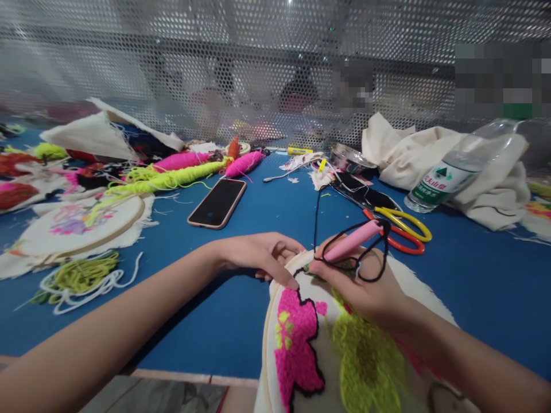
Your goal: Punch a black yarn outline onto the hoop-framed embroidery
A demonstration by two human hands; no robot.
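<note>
My right hand (361, 281) is closed around a pink-handled punch needle (353, 241), its tip hidden by the fingers. Black yarn (316, 221) loops over that hand and the handle. Under it, white cloth is stretched on an embroidery hoop (266, 344), tilted over the table's front edge. A bright pink flower (297, 344) with yellow marks and a black outline is worked on the cloth, beside a yellow-green patch (365, 367). My left hand (275, 258) grips the hoop's far left rim, thumb on the cloth by the outline and fingers curled at the edge.
A phone (218, 202) lies on the blue table (172, 321). Scissors (402, 229) with red and yellow handles and a tilted water bottle (443, 178) are at right. Yarn bundles (176, 175) and another hooped piece (124, 223) lie left. A perforated metal screen (258, 63) stands behind.
</note>
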